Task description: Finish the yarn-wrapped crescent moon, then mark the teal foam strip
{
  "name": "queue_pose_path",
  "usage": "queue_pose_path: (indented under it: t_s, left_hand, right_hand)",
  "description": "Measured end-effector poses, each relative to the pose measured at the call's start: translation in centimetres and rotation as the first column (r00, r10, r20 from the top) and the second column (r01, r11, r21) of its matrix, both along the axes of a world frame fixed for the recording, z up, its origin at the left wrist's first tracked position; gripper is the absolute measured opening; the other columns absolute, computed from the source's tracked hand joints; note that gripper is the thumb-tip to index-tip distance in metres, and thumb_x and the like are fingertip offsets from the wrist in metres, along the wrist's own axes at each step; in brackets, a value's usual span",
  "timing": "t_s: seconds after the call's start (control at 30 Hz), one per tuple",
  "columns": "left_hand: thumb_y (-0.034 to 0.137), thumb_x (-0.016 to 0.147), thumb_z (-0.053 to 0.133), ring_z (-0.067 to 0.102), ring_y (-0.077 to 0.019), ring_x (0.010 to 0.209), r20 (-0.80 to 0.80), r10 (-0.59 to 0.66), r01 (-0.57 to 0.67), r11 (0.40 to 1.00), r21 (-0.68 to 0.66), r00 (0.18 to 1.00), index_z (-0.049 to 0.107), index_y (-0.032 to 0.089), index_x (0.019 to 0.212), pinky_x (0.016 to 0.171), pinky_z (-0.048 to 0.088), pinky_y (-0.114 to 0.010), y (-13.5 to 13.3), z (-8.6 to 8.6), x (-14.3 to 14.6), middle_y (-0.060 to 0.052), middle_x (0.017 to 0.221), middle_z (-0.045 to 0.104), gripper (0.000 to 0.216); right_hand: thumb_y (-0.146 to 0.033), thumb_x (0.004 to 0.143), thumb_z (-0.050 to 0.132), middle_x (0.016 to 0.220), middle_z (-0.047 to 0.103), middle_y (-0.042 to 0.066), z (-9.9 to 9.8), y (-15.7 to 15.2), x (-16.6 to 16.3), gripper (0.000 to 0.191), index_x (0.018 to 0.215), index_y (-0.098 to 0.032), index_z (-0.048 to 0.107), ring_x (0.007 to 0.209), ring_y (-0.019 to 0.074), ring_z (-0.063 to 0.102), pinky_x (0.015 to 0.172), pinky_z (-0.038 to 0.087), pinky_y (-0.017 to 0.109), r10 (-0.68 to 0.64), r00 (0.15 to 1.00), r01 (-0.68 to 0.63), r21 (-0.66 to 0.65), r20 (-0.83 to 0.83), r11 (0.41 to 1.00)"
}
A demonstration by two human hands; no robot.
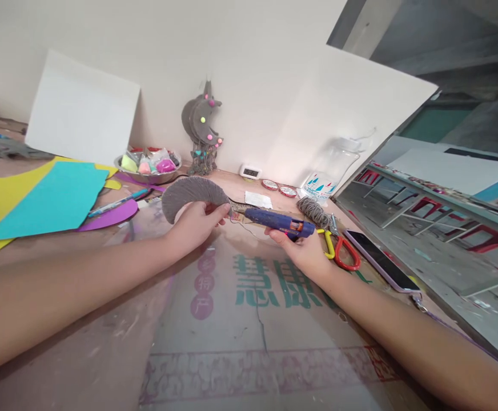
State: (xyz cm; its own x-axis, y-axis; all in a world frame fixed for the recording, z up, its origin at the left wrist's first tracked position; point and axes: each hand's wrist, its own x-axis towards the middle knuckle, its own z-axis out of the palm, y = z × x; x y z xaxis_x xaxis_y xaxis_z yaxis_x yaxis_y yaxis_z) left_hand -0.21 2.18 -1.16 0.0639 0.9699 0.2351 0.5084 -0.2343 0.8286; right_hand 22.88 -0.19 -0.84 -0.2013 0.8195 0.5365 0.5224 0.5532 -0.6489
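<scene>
My left hand (201, 222) pinches the lower right edge of a grey, cord-covered crescent shape (193, 193), raised over the table. A blue hot glue gun (274, 219) is gripped in my right hand (302, 248), its nozzle pointing left at the crescent's edge, close to my left fingertips. Whether the nozzle touches the crescent I cannot tell. A thin grey strand hangs below the nozzle. Just right of the glue gun lie scissors (346, 254) with red and yellow handles and a coil of grey cord (313, 211).
Printed plastic sheeting (223, 337) covers the table. A phone (381, 260) lies at the right edge. Coloured foam sheets (47, 200) and a bowl of clay packets (150, 174) are at left. Against the wall stand a decorated moon ornament (201, 123) and a clear jar (330, 168).
</scene>
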Motion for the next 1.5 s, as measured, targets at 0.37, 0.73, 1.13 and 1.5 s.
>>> queue_pose_path:
  t_s: [0.37, 0.73, 1.13, 1.5]
  left_hand:
    - [0.059, 0.081, 0.043, 0.065, -0.0199, 0.068, -0.015, 0.004, -0.003, 1.0, 0.023, 1.0, 0.068, 0.019, 0.064, 0.062, 0.04, -0.028, 0.09, 0.06, -0.05, -0.002, 0.069, 0.073, 0.05]
    - [0.06, 0.081, 0.042, 0.065, -0.0204, 0.069, -0.008, -0.011, 0.011, 1.0, 0.019, 1.0, 0.069, 0.019, 0.067, 0.064, 0.041, -0.028, 0.08, -0.15, -0.08, -0.003, 0.072, 0.073, 0.051]
    - [0.061, 0.081, 0.043, 0.064, -0.0197, 0.068, -0.023, -0.013, 0.013, 1.0, 0.024, 1.0, 0.069, 0.019, 0.067, 0.062, 0.039, -0.028, -0.05, -0.13, -0.15, -0.002, 0.071, 0.072, 0.052]
    - [0.059, 0.081, 0.042, 0.064, -0.02, 0.068, -0.037, -0.013, 0.014, 1.0, 0.019, 0.999, 0.069, 0.019, 0.068, 0.062, 0.04, -0.028, -0.03, 0.0, -0.01, -0.003, 0.072, 0.073, 0.05]
  right_hand:
    - [-0.052, 0.075, 0.063, 0.07, 0.068, 0.004, -0.37, 0.42, 0.24, 0.034, 0.074, -0.018, 0.063, 0.066, 0.0202, 0.064, 0.061, 0.053, 0.031, -0.009, 0.998, 0.017, -0.13, 0.057, 0.991]
    - [-0.049, 0.077, 0.063, 0.073, 0.068, 0.003, -0.89, 0.75, 0.55, 0.03, 0.078, -0.019, 0.063, 0.067, 0.0194, 0.063, 0.063, 0.054, 0.031, -0.004, 0.996, 0.011, -0.076, 0.088, 0.997]
    - [-0.047, 0.077, 0.063, 0.075, 0.069, 0.004, -0.76, 0.54, 0.37, 0.028, 0.08, -0.02, 0.064, 0.071, 0.0208, 0.065, 0.067, 0.055, 0.033, -0.006, 0.996, 0.013, -0.079, 0.093, 0.997]
    - [-0.045, 0.078, 0.063, 0.083, 0.072, 0.005, -0.7, 0.49, 0.14, 0.026, 0.086, -0.02, 0.068, 0.082, 0.024, 0.067, 0.074, 0.055, 0.036, 0.01, 0.996, -0.004, -0.075, 0.084, 0.997]
